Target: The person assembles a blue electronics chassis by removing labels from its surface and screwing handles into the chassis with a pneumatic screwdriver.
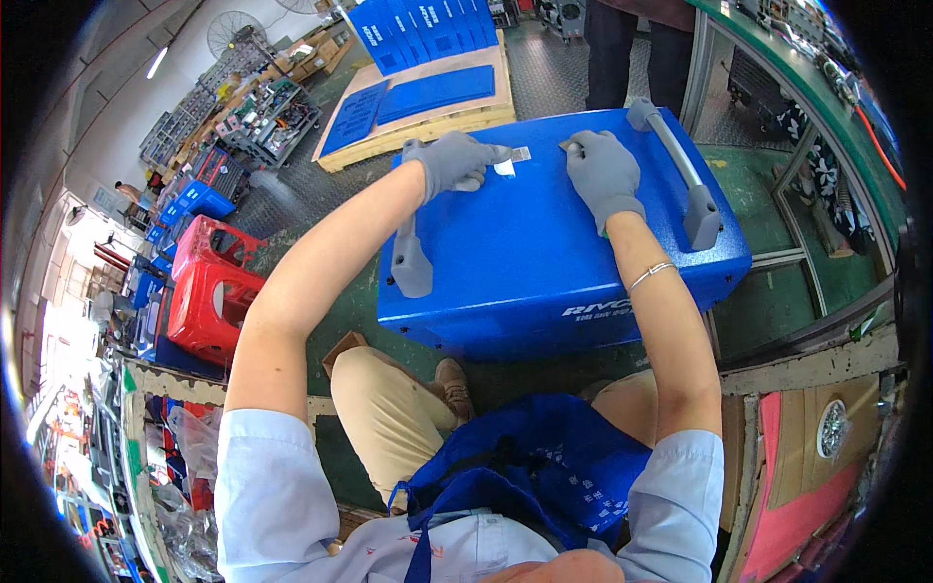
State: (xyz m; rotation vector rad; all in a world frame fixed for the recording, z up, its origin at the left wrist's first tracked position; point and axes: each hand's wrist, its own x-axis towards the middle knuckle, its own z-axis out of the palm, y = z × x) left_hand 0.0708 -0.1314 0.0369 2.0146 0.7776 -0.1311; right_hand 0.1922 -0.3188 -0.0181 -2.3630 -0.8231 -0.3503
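A large blue metal case (525,243) stands before me, with grey handles (685,175) along its right and left sides. On its top, toward the far edge, lies a small white and silver label (505,167). My left hand (449,165), in a grey glove, reaches the label with its forefinger stretched out. Its other fingers are partly bent, and nothing shows in them. My right hand (603,175), gloved too, rests over the far right part of the top. Its fingers are curled together near the fingertips; whatever they pinch is too small to name.
Red plastic stools (209,301) stand to the left. Beyond the case, blue panels (437,97) lie and lean on a wooden pallet (418,131). A person in dark trousers (637,58) stands behind it. A metal-framed workbench (787,58) runs along the right.
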